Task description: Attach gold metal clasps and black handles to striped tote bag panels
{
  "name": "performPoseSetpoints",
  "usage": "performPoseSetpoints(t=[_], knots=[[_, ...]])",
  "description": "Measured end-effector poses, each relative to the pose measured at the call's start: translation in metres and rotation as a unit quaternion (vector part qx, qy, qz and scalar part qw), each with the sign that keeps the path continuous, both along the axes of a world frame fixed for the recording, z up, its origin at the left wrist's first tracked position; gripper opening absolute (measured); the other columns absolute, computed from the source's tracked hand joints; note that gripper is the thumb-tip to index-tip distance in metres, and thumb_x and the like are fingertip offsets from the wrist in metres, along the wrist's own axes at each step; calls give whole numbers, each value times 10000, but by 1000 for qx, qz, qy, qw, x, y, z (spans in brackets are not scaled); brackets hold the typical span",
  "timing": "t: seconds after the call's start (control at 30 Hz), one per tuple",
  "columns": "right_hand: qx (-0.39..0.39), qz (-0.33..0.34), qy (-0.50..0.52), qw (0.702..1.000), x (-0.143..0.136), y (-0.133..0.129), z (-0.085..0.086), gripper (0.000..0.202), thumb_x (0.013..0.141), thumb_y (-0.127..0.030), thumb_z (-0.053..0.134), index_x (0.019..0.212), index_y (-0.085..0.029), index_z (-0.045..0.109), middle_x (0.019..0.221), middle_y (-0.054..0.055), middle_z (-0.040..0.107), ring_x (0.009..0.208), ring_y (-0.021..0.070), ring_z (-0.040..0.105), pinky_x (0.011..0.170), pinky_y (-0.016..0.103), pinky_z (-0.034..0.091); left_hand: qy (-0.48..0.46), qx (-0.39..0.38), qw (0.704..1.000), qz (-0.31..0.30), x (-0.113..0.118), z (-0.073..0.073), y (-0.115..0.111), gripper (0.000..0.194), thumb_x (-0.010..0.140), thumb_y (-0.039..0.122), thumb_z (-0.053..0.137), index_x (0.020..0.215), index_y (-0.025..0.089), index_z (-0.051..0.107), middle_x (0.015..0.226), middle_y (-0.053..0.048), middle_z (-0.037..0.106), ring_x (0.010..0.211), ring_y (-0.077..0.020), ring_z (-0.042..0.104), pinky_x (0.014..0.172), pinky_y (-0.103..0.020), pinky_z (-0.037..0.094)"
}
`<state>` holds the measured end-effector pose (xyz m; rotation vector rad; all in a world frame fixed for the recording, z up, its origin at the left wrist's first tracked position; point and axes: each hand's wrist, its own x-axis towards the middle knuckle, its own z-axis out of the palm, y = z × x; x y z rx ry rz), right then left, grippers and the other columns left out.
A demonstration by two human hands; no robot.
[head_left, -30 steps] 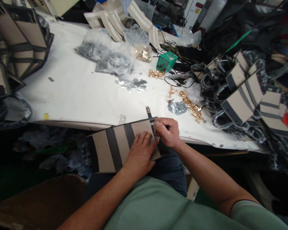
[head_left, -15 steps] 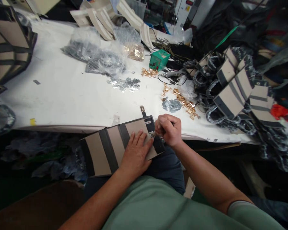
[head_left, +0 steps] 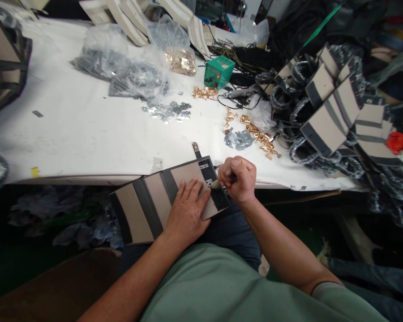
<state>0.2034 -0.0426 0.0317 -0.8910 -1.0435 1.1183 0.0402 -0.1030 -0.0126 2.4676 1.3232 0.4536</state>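
A beige and black striped panel (head_left: 159, 197), seemingly part of a bag, lies aslant across my lap, its far edge by the table's front edge. My left hand (head_left: 188, 205) rests flat on it, fingers stretched out. My right hand (head_left: 238, 178) is closed in a fist at the panel's right end. From the fist a small brownish tip points at a metal plate (head_left: 208, 183) set in the black strip; what the fist grips is mostly hidden. A second metal piece (head_left: 203, 166) sits farther up that strip. A short strap with a metal end (head_left: 196, 150) sticks out beyond the panel.
On the white table (head_left: 87, 143) lie grey metal plates (head_left: 238, 139), gold-coloured fittings (head_left: 260, 137) and silvery pieces (head_left: 169, 111). Behind them stand a green box (head_left: 219, 71) with a cable and plastic bags (head_left: 134, 74). Striped bag parts with wrapped handles (head_left: 325, 120) are heaped at right.
The view has shifted slightly, so the table's things sit a little differently in it. My left hand stays flat on the panel, and my right fist keeps at the metal plate.
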Motion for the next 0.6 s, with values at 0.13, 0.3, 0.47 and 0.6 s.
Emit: performPoseSetpoints(t=[0.13,0.3,0.47,0.6], knots=[[11,26,-110,994,-5,-2,-2,474,926,-485,622,573,-224,444,518,-39,416,443,103,383,441,267,331,-23,8,1000,1,-1,-2,0,748,738,339,765,1423,121,557,1509,-202,505,1511,-376,318,1295,-564,162],[52,58,-163,984,-7,0,12,468,962,-400,591,555,-210,459,524,-24,467,495,113,416,504,275,345,-53,24,998,3,-3,-3,-1,741,728,319,749,1400,78,551,1482,-217,540,1487,-382,361,1289,-570,199],[113,100,-245,958,-20,-3,29,439,953,-325,567,557,-209,416,541,-33,415,507,104,381,519,275,316,-79,13,997,5,-2,-5,-1,804,705,291,748,1442,95,493,1500,-202,523,1494,-374,350,1289,-572,187],[184,154,-325,915,-31,-6,28,374,911,-228,545,567,-210,397,554,-32,413,514,98,382,533,272,307,-111,4,994,14,-1,-13,0,807,725,264,718,1473,129,447,1506,-182,521,1486,-366,365,1279,-571,210]])
